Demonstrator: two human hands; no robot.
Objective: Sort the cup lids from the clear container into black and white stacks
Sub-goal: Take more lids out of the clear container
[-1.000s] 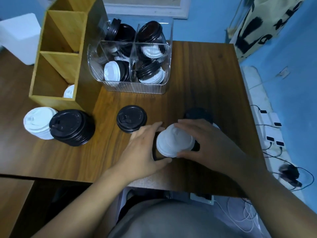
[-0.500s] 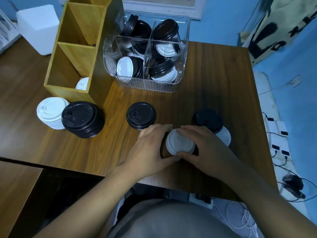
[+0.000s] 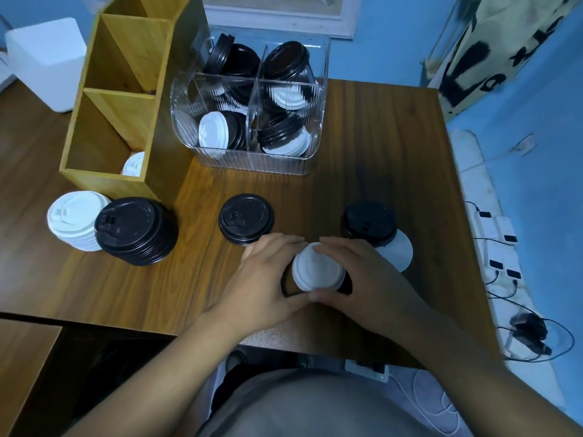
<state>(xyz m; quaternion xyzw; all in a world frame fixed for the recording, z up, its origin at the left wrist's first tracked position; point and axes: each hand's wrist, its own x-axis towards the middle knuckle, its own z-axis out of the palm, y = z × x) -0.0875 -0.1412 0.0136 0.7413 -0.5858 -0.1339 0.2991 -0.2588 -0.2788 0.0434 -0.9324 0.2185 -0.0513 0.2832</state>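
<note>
Bunch of lids (image 3: 317, 272): it is sitting low over the near part of the counter (image 3: 394, 146), between the two hands. A white lid is lying on top, and dark edges are showing under it on both sides.
Left hand (image 3: 265, 279): its fingers are curling round the left side of the bunch of lids, and the thumb is pressing at the near edge.
Right hand (image 3: 366, 275): its fingers are wrapping over the far and right side of the same bunch, with the thumb meeting the left thumb at the near edge.
Single black lid (image 3: 246, 219): it is lying flat just beyond the left hand.
Black lid on the right (image 3: 369, 223): it is resting partly on a flat white lid (image 3: 399, 252), just beyond the right hand.
Black stack (image 3: 135, 230): it is standing at the left of the counter and touching the white stack (image 3: 74, 220) beside it.
Clear container (image 3: 252, 160): it is standing at the far side, and its four compartments are holding mixed black and white lids, most of them on edge or tilted.
Wooden organizer (image 3: 126, 99): it is standing left of the clear container, with one white lid (image 3: 134, 164) lying in its near compartment.
White box (image 3: 47, 58): it is standing behind the wooden organizer, at the far left.
Power strips (image 3: 498, 241): they are lying on the floor at the right, with cables.
</note>
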